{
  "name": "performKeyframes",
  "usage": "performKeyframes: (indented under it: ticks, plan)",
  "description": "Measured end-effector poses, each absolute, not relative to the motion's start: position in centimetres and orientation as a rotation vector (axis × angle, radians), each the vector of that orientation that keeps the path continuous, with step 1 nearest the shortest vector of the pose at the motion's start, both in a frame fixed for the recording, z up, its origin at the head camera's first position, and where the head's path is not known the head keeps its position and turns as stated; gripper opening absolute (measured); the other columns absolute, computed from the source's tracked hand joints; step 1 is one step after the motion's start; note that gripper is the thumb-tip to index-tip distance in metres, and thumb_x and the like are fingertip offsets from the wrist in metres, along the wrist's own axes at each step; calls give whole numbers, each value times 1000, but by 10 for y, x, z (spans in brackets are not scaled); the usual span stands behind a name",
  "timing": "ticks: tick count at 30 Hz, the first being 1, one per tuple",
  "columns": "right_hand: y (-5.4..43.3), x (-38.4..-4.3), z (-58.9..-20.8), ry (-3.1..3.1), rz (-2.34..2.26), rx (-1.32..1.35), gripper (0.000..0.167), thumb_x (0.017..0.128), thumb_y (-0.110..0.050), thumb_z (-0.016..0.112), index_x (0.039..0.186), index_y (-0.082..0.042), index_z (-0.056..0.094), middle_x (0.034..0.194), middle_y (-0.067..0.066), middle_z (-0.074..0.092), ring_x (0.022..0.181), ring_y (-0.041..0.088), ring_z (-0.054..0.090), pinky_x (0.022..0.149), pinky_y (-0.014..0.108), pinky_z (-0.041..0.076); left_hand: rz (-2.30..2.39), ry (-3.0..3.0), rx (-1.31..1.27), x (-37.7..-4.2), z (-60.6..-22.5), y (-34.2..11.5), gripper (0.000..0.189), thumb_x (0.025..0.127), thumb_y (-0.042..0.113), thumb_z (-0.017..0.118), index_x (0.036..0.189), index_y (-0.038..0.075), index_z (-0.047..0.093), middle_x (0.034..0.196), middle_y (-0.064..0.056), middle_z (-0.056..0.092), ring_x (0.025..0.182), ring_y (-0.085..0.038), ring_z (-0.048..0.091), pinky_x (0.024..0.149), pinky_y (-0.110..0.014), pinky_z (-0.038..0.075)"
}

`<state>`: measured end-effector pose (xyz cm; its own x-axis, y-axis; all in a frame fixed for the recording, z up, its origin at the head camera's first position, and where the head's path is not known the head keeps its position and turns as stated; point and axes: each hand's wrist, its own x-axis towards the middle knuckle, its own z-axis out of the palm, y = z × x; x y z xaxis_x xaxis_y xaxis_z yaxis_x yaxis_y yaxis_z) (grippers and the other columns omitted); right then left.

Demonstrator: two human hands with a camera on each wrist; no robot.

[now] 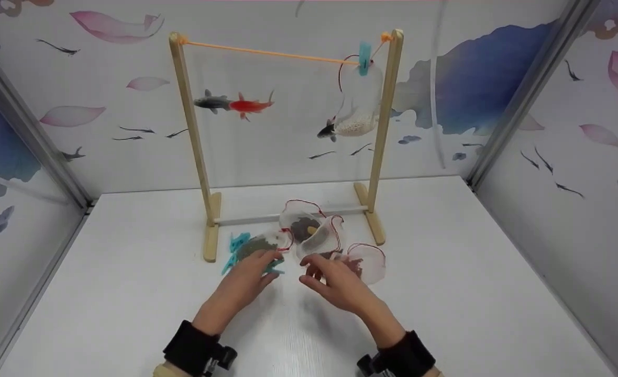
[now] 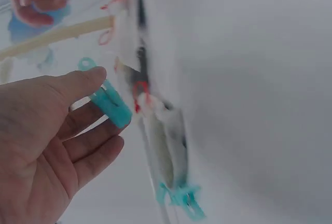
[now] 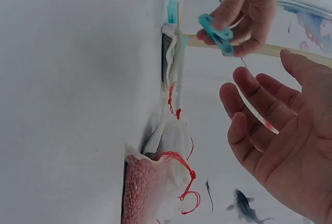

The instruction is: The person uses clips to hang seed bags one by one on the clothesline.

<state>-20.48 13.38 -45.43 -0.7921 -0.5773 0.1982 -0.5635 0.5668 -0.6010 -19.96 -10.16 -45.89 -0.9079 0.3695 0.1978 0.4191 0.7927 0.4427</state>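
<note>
My left hand (image 1: 242, 281) pinches a blue clothespin (image 2: 113, 106) between thumb and fingers, seen best in the wrist views. Beside it my right hand (image 1: 343, 287) hovers over the table with loosely bent fingers and nothing in them. Several small translucent drawstring bags lie just beyond the hands: a greenish-filled bag (image 1: 259, 245) at the left, others in the middle with dark contents (image 1: 302, 229), and a reddish-filled bag (image 1: 373, 264) at the right. Red cords trail from them. More blue clothespins (image 1: 239, 241) lie left of the greenish bag.
Behind the bags stands a wooden frame (image 1: 196, 131) with an orange line (image 1: 267, 52) strung across its top. Near its right post, another blue clothespin (image 1: 364, 58) holds a pale-filled drawstring bag (image 1: 359, 123) on the line. Printed walls surround the white table (image 1: 120, 272).
</note>
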Motion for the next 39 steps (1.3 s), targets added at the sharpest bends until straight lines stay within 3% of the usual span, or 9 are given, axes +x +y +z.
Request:
performKeyframes:
  ticks: [6, 15, 24, 39]
  plan:
    - [135, -201, -455, 2856, -1096, -944, 48, 102, -44, 53, 138, -13, 50, 95, -5, 67, 84, 5, 59, 76, 26, 54, -1059, -2750, -728, -198, -447, -72, 31, 94, 9, 67, 125, 10, 66, 120, -7, 70, 109, -22, 68, 90, -36, 58]
    - [147, -208, -457, 3095, -828, -1004, 31, 100, -43, 57, 114, -15, 59, 78, -7, 57, 65, 3, 48, 59, 18, 39, -1227, -2734, -703, -203, -449, -59, 23, 92, 19, 71, 114, 12, 74, 107, -3, 75, 90, -13, 69, 79, -29, 59]
    - [149, -222, -472, 2971, -773, -962, 41, 100, -53, 50, 94, -12, 54, 71, -9, 43, 64, 6, 39, 60, 21, 30, -1204, -2771, -749, -212, -455, -68, 21, 94, 17, 68, 114, 12, 74, 109, -2, 76, 90, -13, 68, 76, -25, 55]
    - [148, -215, -463, 2938, -812, -983, 35, 103, -47, 49, 99, -14, 57, 72, -9, 47, 65, 7, 44, 61, 21, 36, -1204, -2793, -753, -198, -448, -68, 24, 100, 18, 59, 122, 12, 67, 116, -3, 73, 98, -15, 68, 84, -34, 56]
